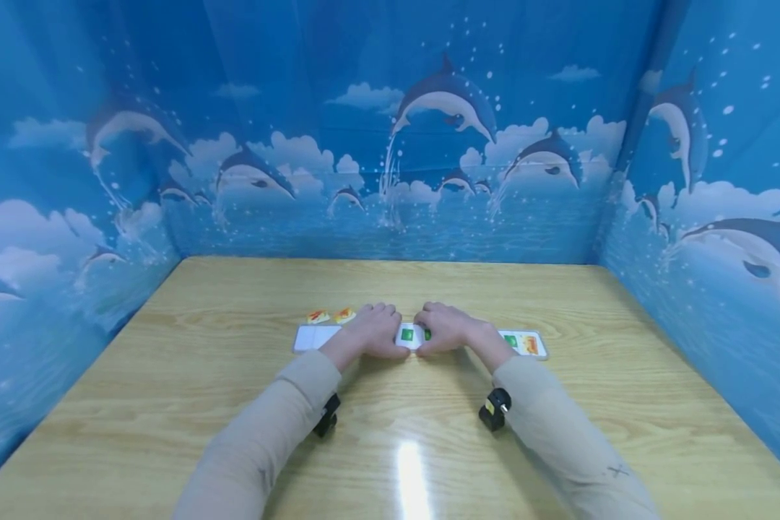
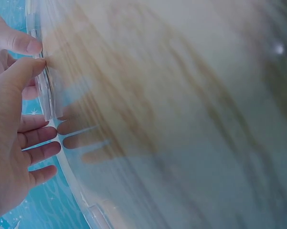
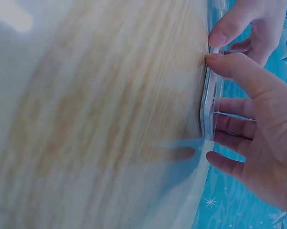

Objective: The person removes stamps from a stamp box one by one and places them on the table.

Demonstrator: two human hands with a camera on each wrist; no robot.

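In the head view my left hand (image 1: 378, 331) and right hand (image 1: 446, 328) are side by side over a shallow clear-edged tray (image 1: 407, 335), which shows green square pictures on white. Both thumbs press its near edge, and fingers reach round the far side. In the left wrist view the left hand (image 2: 9, 129) pinches the tray's rim (image 2: 48, 95), its lower fingers spread. From the right wrist, the right hand (image 3: 262, 114) grips the same rim (image 3: 208, 114), with the two thumb tips close together. Much of the tray is hidden under the hands.
Left of the hands lies a blank white tray section (image 1: 315, 336); two small food-picture pieces (image 1: 318, 316) sit just behind it. To the right, a tray section (image 1: 522, 343) shows a green and an orange picture. Dolphin-print curtains (image 1: 390, 180) surround the wooden table (image 1: 234, 289).
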